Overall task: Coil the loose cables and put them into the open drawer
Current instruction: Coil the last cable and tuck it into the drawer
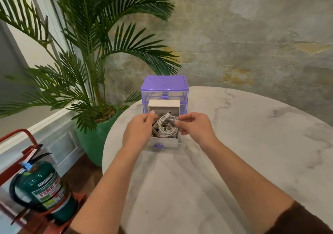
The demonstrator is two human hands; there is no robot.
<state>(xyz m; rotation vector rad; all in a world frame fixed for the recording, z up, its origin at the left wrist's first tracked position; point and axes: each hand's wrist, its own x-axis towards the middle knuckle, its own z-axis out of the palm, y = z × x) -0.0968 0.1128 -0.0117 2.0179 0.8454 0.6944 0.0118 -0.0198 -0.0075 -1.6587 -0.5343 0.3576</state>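
Note:
A small purple drawer unit [164, 84] stands at the far edge of a round marble table [234, 143]. Its lower drawer [163, 142], pale with a purple knob, is pulled out toward me. Coiled white cables [165, 127] lie inside it, one plug end sticking up at the back. My left hand [139, 130] is at the drawer's left side with its fingers curled at the coil. From the right, my right hand [193, 125] pinches the coil's edge above the drawer.
A potted palm in a green pot [93, 140] stands left of the table. A green fire extinguisher [45, 188] in a red stand sits on the floor at the lower left. A textured wall is behind the table.

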